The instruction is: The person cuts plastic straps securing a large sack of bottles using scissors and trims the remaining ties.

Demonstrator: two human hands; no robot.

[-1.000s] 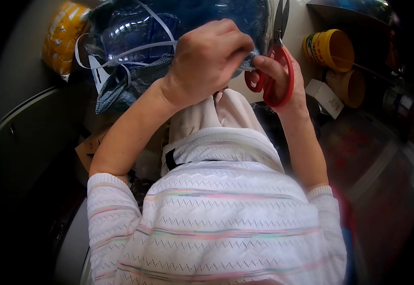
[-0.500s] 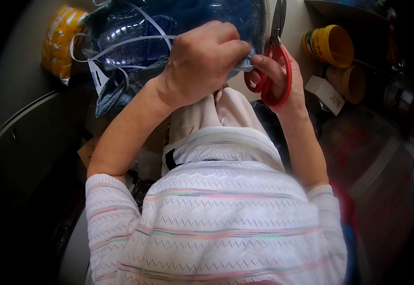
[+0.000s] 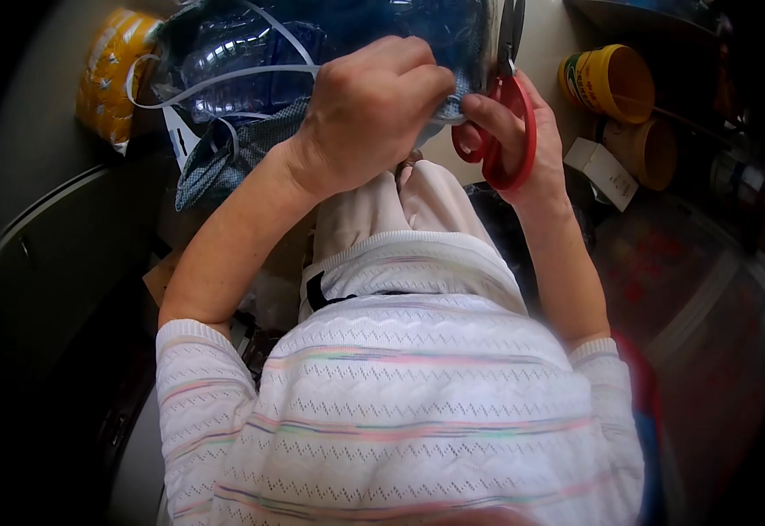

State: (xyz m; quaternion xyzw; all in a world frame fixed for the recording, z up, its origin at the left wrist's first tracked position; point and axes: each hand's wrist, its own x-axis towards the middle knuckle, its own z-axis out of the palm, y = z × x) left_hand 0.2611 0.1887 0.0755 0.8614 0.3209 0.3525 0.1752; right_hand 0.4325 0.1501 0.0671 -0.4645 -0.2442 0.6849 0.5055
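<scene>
My left hand (image 3: 373, 110) is closed, its fingers pinching the blue-and-white woven edge (image 3: 453, 103) of a blue see-through bag. My right hand (image 3: 536, 145) grips a pair of scissors by its red handles (image 3: 526, 145). The dark blades (image 3: 511, 39) point away from me, along the bag's right side. My right thumb lies close to the pinched edge. A clear plastic bottle (image 3: 224, 66) shows at the bag's left, under white straps (image 3: 251, 74). More of the woven cloth (image 3: 216, 171) droops below it.
A yellow patterned package (image 3: 112, 83) stands at the far left. To the right are a yellow tub (image 3: 594, 81), a tan container (image 3: 650, 153) and a small white box (image 3: 601, 174). My lap in light trousers (image 3: 439, 197) is below the hands.
Both hands have shifted very slightly left, with the scissors and bag edge. The grips look the same.
</scene>
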